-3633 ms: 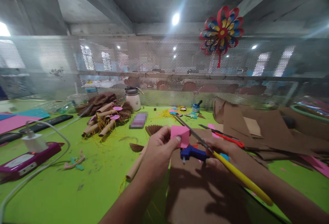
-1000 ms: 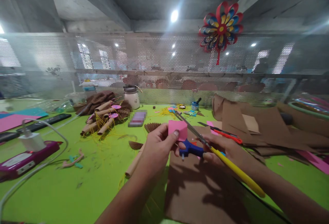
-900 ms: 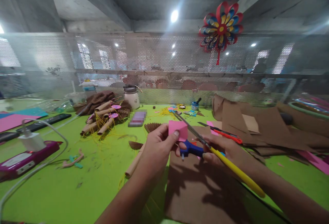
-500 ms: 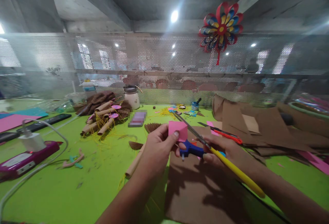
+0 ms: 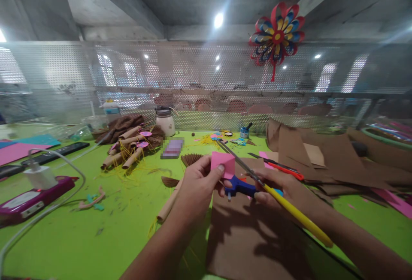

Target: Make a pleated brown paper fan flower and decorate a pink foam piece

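My left hand [image 5: 201, 181] pinches a small pink paper square [image 5: 222, 163], its thumb flat on the near face. My right hand [image 5: 283, 188] is closed around a tool with a long metal shaft [image 5: 240, 162] and a yellow handle [image 5: 298, 215]. The shaft slants up and left, passing close to the paper's right edge. A blue piece with a metal pin [image 5: 240, 187] sits between the hands, by my left fingertips. I cannot tell whether it is joined to the yellow-handled tool. Brown paper [image 5: 247, 233] lies on the table below.
Red-handled scissors [image 5: 286, 170] lie behind my right hand, near stacked brown sheets [image 5: 302, 151]. Left are brown paper rolls [image 5: 131, 155] with yellow strings, a jar [image 5: 165, 123] and a purple power strip [image 5: 38, 198] with a white cable. A small glue bottle [image 5: 244, 132] stands behind.
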Demonstrator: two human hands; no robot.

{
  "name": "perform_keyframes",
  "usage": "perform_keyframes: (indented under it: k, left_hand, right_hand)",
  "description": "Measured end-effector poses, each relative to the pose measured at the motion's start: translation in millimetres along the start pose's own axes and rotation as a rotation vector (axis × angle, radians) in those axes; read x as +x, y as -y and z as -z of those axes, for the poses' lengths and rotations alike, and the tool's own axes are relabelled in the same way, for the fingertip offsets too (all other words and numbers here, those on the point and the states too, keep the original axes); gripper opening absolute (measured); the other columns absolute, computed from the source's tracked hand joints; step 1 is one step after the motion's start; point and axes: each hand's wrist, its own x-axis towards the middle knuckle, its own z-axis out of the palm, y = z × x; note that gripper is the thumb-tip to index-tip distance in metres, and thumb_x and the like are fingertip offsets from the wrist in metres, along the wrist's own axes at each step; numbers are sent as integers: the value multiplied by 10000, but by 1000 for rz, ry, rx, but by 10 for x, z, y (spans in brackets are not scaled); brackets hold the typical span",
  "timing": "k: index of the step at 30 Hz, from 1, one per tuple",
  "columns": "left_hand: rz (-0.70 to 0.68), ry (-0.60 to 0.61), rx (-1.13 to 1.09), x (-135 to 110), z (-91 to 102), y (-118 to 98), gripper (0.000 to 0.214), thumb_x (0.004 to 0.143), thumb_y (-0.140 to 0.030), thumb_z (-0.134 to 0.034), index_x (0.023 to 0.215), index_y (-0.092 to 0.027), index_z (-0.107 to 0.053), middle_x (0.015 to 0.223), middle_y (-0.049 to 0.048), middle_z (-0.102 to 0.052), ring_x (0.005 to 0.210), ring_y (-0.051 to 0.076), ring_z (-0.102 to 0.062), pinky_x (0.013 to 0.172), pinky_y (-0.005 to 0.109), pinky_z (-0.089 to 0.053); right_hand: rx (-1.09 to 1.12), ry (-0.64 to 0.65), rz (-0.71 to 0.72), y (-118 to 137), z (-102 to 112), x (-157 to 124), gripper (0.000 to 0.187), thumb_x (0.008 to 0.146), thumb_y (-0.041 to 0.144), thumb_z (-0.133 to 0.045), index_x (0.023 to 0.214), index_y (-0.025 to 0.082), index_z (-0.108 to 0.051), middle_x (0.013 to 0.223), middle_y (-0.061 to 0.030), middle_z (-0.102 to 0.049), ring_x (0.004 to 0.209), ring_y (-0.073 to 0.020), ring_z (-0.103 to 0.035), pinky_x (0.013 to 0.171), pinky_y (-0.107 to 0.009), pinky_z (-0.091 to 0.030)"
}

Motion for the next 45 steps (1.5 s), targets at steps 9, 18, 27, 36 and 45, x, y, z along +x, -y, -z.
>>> perform_keyframes:
  k: [9,18,27,36,45]
  left_hand:
    - [-3,-15,14,-15,-17,-34,163,771,-251,-578,875,-127,-594,642,11,-569,561,98,-512,490,200,-388]
    - [-16,-32,48,-32,-36,-53,140,786,-240,-557,853,-121,-583,659,14,-564,583,101,-521,501,198,-399]
    - [-2,-14,30,-8,-14,-41,141,764,-238,-578,850,-127,-591,646,13,-557,565,100,-522,494,198,-403]
    - [-24,-23,5,-31,-35,-46,131,761,-257,-587,754,-126,-593,634,7,-561,554,88,-515,503,200,-412]
    - [21,-14,-27,-11,-21,-28,192,756,-259,-601,889,-122,-589,682,26,-605,586,121,-573,484,209,-434]
  right_hand:
    - [32,15,-19,-5,0,-10,413,774,395,-606,1126,177,-614,1051,-82,-655,946,-231,-607,807,-290,-502]
    - [29,19,-46,-19,-8,-6,429,762,412,-616,1118,173,-613,1063,-78,-653,955,-231,-608,824,-300,-496]
    - [4,18,-33,29,1,-8,394,770,416,-607,1086,182,-630,998,-75,-662,851,-204,-609,772,-290,-500]
    - [25,6,-27,-11,-28,-2,399,773,441,-596,1063,173,-647,936,-66,-676,818,-196,-610,704,-259,-498]
    - [4,-223,-172,-128,-81,22,458,801,545,-502,925,140,-676,719,-48,-634,644,-177,-583,556,-265,-480]
